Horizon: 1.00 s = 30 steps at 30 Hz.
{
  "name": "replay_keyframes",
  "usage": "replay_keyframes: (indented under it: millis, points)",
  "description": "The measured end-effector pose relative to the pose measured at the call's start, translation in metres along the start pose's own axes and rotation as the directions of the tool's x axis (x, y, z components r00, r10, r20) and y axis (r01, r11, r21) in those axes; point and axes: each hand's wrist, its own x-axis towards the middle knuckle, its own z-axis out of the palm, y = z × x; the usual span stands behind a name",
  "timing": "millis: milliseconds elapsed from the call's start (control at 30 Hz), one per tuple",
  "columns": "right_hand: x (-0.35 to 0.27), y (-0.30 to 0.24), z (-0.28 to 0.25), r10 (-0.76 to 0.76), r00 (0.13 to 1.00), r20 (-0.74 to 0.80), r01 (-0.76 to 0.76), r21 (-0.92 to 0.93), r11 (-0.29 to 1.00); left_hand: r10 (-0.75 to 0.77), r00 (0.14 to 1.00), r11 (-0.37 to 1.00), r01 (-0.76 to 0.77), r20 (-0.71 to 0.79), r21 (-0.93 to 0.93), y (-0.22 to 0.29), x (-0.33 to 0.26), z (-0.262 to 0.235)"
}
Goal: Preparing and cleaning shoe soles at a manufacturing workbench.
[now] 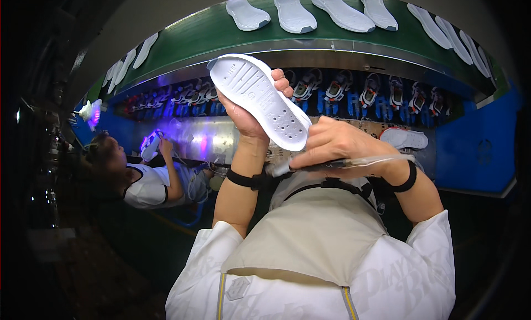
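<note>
The left hand (241, 116) holds a white sole (257, 98) above the worktop (224, 136), palm underneath, its fingers clamped on the sole with their tips curling over the right edge. The sole's long axis runs diagonally across the worktop: the grey-tipped end points to its far left, the other end to its near right. Ribs mark the upturned face toward the grey tip, and small holes dot the opposite half. The right hand (344, 144), over the worktop's near side, has its fingers closed round a dark-handled tool (321, 166) with a blurred pale tip pointing left; whether this hand touches the sole I cannot tell. A shoe (404, 138) with red trim lies at the worktop's right. Beyond the worktop, shoes (367, 93) line up below a green belt (193, 35) carrying more soles (295, 13). Left along the worktop, a co-worker (152, 184) holds another shoe (150, 146).
</note>
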Motion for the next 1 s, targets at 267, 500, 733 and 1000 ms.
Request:
replay_keyframes:
  millis: [267,500,733,1000]
  points:
    - [0.001,-0.008,-0.008,-0.001,1.000,0.013,0.002,-0.022,1.000,-0.122,0.978,0.991,0.129,0.167,-0.032,0.014,0.014,0.010]
    - [0.002,-0.012,-0.012,0.049,0.996,-0.080,-0.065,-0.222,0.973,-0.207,0.965,0.956,0.164,0.163,0.244,0.023,0.025,0.023]
    - [0.000,-0.014,-0.024,0.188,0.980,-0.061,-0.198,-0.325,0.925,-0.360,0.914,0.845,0.233,0.189,0.481,0.019,0.045,0.039]
    - [0.001,-0.010,-0.029,0.138,0.988,-0.064,-0.151,-0.317,0.936,-0.475,0.875,0.699,0.312,0.092,0.643,0.005,0.064,0.047]
